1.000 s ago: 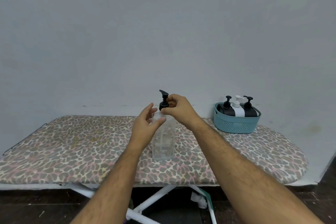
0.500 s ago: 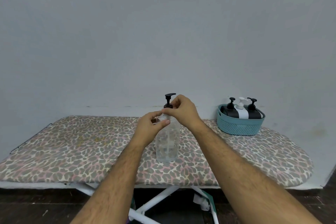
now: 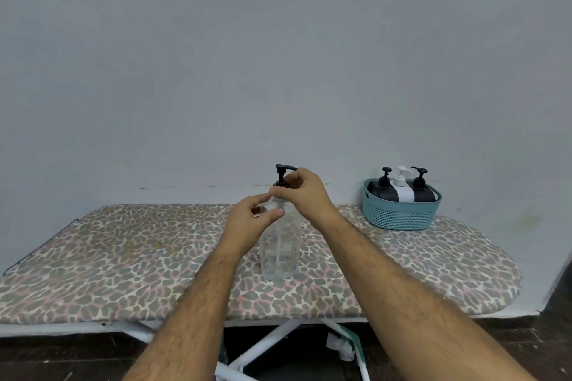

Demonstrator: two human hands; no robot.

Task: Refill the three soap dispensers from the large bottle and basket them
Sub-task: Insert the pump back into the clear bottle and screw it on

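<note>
My right hand (image 3: pixel 301 192) is pinched around the collar of the black pump (image 3: pixel 282 176) on top of the large clear bottle (image 3: pixel 280 244), which stands upright near the middle of the ironing board (image 3: pixel 123 257); my left hand (image 3: pixel 252 219) is curled at the bottle's shoulder, thumb and fingertips touching the neck, bracing it rather than gripping hard. The three soap dispensers (image 3: pixel 400 187), two black and one white, already sit side by side in the teal basket (image 3: pixel 399 215) at the far right of the board, against the wall (image 3: pixel 278 56). My worry is the padded, springy cover: the bottle is tall and looks nearly empty, so I judge it light and easy to tip if I twist the pump with too loose a brace. A cross-threaded collar could leak later. Nothing stands between the bottle and the basket; the board between them is bare. The basket sits close to the board's rounded end, so a careless shove could push it off.
</note>
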